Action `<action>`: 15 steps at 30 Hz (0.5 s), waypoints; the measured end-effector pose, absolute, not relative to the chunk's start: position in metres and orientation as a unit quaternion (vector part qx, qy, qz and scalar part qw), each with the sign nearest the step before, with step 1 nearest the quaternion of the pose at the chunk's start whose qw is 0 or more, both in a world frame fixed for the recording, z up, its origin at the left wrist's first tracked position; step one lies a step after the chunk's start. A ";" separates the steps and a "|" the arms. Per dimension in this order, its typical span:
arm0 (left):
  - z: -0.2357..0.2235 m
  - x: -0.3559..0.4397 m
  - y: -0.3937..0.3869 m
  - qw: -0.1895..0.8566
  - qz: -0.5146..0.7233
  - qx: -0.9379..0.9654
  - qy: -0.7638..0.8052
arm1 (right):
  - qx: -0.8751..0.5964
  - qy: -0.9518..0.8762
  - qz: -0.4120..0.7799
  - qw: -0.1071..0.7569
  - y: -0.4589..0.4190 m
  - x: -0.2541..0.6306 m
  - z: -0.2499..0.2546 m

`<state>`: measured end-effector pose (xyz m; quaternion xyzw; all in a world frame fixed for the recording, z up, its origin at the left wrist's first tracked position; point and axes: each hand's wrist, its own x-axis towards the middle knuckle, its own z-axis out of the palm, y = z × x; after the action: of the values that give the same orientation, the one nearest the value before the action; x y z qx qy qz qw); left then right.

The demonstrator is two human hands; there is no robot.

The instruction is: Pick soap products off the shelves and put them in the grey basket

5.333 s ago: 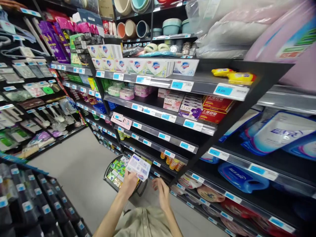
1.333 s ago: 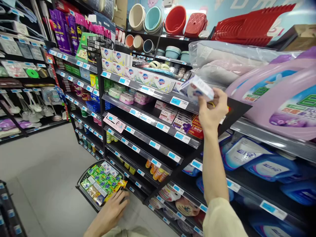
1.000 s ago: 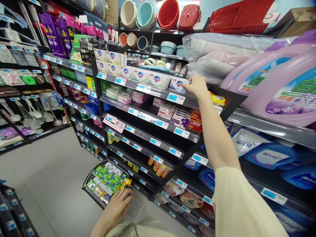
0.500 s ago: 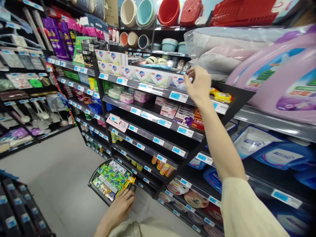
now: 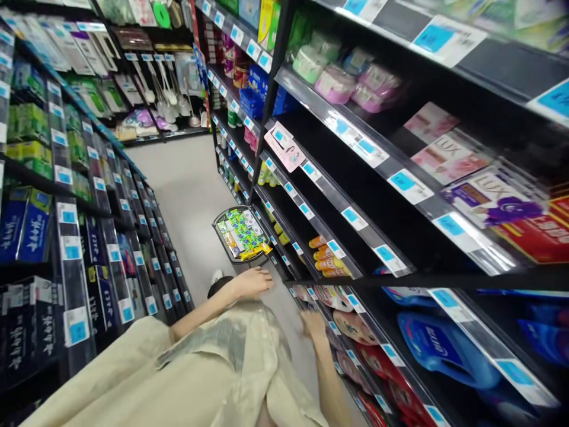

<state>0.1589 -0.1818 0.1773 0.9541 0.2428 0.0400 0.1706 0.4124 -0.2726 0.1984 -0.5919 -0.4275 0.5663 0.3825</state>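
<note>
The basket (image 5: pixel 224 245) lies just beyond loosely spread, empty left hand (image 5: pixel 254 282), farther from blurred right hand (image 5: pixel 313 324), grip unclear

Black basket (image 5: pixel 221 244), full of mostly green packs (image 5: pixel 242 228), on grey floor (image 5: pixel 178 172).

The shirt (image 5: pixel 191 379) is loose, creased and beige.

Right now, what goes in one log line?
left hand: open, near basket | right hand: blurred, beside shelves | basket: full of packs
</note>
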 end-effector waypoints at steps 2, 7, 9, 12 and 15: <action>0.173 0.159 -0.182 0.181 0.031 0.953 0.240 | -0.634 -0.434 0.519 0.374 -0.308 0.421 0.154; 0.160 0.173 -0.176 0.200 -0.030 0.953 0.227 | -0.793 -0.379 0.315 0.359 -0.382 0.468 0.079; 0.159 0.186 -0.175 0.211 -0.025 0.956 0.201 | -0.809 -0.370 0.299 0.346 -0.389 0.472 0.060; 0.165 0.210 -0.179 0.207 0.005 0.967 0.147 | -0.798 -0.386 0.310 0.343 -0.372 0.458 0.042; 0.174 0.227 -0.182 0.195 0.031 0.973 0.117 | -0.758 -0.432 0.350 0.342 -0.334 0.435 0.035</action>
<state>0.2274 -0.1823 0.1743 0.9732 0.1173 0.0308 0.1953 0.4345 -0.3335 0.0353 -0.7580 -0.4315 0.3496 0.3420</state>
